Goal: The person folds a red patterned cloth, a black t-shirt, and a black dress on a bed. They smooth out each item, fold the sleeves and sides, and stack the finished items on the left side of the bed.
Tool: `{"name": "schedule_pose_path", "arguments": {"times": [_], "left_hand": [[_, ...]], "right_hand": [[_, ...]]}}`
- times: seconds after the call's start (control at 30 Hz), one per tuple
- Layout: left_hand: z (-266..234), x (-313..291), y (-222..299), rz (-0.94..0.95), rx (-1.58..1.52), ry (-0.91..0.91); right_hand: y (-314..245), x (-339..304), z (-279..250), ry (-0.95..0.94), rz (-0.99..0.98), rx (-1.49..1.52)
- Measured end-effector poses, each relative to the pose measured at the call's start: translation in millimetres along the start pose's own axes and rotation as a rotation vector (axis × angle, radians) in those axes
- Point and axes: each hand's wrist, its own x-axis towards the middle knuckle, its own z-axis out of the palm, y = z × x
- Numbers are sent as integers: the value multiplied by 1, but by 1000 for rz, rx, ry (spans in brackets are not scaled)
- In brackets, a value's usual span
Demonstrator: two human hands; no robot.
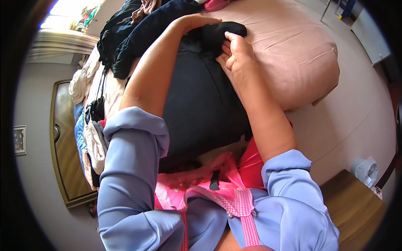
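A large black garment [192, 96], its kind unclear, is spread on the bed in front of me, its near end toward my body. At its far end a thick fold of the same cloth bulges between my hands. My left hand [196, 21] lies along the far side of that fold, fingers stretched out flat and thumb hidden. On the right side, my right hand [236, 50] has its thumb on the black fold and its fingers bent against the cloth below; it seems to grip the edge loosely.
Dark clothes [138, 33] lie heaped at the far left of the bed. Pale clothes [95, 144] hang along its left side, near a wooden headboard [71, 146]. The pink bed sheet [293, 58] extends right. A wooden cabinet [354, 209] and a bag-lined bin [365, 170] stand lower right.
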Motion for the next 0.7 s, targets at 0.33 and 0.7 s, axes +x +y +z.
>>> {"name": "schedule_pose_path", "arguments": {"times": [0.33,0.7], "left_hand": [[-23,1,17,146,-410,85],[3,20,-10,313,-363,-176]], "right_hand": [[5,10,6,36,-190,9],[4,15,3,-33,-30,-16]]}}
